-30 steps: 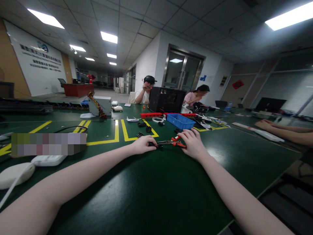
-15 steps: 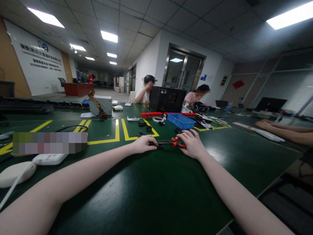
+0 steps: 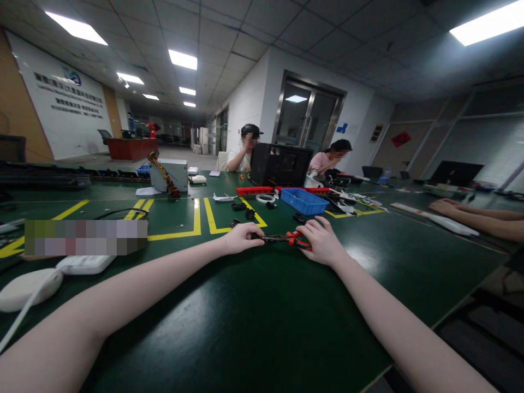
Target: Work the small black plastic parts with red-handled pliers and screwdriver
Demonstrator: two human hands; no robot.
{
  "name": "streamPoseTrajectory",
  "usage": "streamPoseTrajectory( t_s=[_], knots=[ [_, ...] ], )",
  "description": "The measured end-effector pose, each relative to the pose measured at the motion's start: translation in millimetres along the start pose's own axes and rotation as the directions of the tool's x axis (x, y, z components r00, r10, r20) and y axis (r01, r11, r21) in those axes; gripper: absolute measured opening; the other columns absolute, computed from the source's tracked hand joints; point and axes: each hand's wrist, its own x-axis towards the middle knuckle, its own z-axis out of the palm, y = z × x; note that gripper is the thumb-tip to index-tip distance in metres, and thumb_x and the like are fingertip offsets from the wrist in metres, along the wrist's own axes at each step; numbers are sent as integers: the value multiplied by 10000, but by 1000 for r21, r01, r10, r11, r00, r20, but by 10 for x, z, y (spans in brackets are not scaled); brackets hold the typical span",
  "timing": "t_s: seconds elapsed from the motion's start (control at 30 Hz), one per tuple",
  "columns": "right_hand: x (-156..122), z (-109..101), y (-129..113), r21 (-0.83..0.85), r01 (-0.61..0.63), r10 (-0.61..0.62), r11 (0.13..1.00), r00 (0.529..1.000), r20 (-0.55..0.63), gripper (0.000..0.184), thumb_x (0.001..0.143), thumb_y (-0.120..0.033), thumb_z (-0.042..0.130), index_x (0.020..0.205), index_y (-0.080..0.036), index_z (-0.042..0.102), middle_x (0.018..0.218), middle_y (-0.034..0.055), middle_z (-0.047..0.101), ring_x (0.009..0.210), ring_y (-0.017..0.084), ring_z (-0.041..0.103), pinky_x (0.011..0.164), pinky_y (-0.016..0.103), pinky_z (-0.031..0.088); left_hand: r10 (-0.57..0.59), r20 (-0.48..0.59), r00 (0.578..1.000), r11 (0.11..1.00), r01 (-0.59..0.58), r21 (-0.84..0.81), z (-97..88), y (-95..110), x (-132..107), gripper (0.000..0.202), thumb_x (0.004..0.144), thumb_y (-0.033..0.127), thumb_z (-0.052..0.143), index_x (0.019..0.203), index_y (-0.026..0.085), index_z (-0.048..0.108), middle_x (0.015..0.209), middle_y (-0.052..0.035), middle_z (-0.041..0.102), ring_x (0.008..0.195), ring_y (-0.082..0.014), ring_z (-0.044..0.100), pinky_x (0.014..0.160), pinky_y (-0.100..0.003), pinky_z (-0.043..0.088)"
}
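Note:
My right hand [image 3: 323,240] is closed around the red and black handles of a pair of pliers [image 3: 292,237]. The pliers' long metal jaws point left, toward my left hand [image 3: 242,239]. That hand pinches a small black part [image 3: 256,236], mostly hidden by the fingers, so its exact kind cannot be made out. The jaw tips meet or nearly meet this part. Both hands are just above the green table [image 3: 245,316]. Beyond them lie several small black pieces [image 3: 249,214] near yellow tape lines.
A blue bin [image 3: 303,203] stands behind my right hand. Farther back are a black computer case [image 3: 280,166], a power supply with coloured wires [image 3: 175,177] and a white cable coil [image 3: 266,200]. A white power strip [image 3: 88,264] lies left. Another person's arms [image 3: 483,216] rest at right.
My hands have stayed almost in place. The pliers and the black part have risen and levelled slightly; the part is now more covered by my left fingers.

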Motion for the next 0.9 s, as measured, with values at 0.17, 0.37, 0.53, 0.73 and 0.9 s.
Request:
streamPoseTrajectory(
  t_s=[0.17, 0.37, 0.53, 0.73, 0.9],
  knots=[
    [8, -16, -25, 24, -7, 7, 1000, 1000, -8, 344, 718, -327, 569, 1032, -187, 601, 925, 110, 629, 973, 279, 529, 1054, 464, 206, 36, -14, 999, 999, -35, 15, 4, -21, 2, 217, 817, 311, 635, 944, 138, 675, 996, -56, 630, 611, -80, 470, 560, -209, 380],
    [5, -15, -30, 43, -23, 24, 999, 999, -37, 353, 701, -328, 574, 1022, -187, 612, 941, 120, 635, 970, 292, 529, 1033, 470, 224, 33, -1, 999, 999, -33, 32, 14, -73, 20, 210, 817, 299, 637, 956, 144, 670, 982, -49, 636, 625, -86, 481, 573, -209, 392],
    [-2, -7, -31, 64, -27, 27, 998, 1000, 4, 293, 729, -336, 557, 974, -183, 605, 866, 101, 654, 836, 253, 573, 969, 431, 288, 89, 3, 996, 993, -88, 74, 6, -69, 18, 167, 814, 288, 644, 915, 157, 669, 1022, -47, 610, 619, -81, 482, 585, -212, 410],
    [-14, -14, -32, 87, -53, 46, 995, 995, 83, 261, 751, -348, 552, 955, -191, 592, 883, 94, 667, 761, 226, 581, 819, 368, 347, 111, 34, 993, 987, -115, 116, 0, -25, -7, 161, 819, 287, 649, 918, 160, 658, 1044, -51, 592, 637, -89, 503, 605, -219, 429],
    [-11, -39, -45, 75, -38, 30, 996, 993, 112, 270, 756, -352, 553, 963, -184, 592, 887, 96, 667, 758, 222, 583, 793, 355, 347, 138, 100, 985, 959, -159, 237, -22, 50, -44, 152, 837, 291, 638, 933, 174, 654, 1011, -52, 606, 802, -153, 574, 708, -250, 455]
  ],
)
